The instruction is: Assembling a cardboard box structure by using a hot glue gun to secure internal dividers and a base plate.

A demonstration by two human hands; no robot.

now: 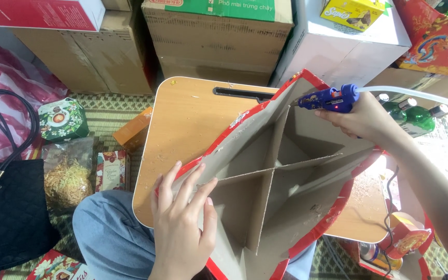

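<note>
A star-shaped grey cardboard box [296, 207] with red edging and crossed inner dividers lies on a small wooden lap table [187, 124]. My left hand [182, 223] rests flat with spread fingers on the box's near left wall. My right hand [364, 119] grips a blue hot glue gun [330, 98] with a clear glue stick out the back. Its nozzle points left at the top of the box's far wall.
Brown and white cartons [219, 41] stand stacked behind the table. A black quilted handbag [6, 207], a green hexagonal box [62, 119], a bag of straw filler [68, 179] and an orange packet [133, 128] lie at left. Green bottles [416, 116] stand at right. My jeans-clad knee [110, 233] is below.
</note>
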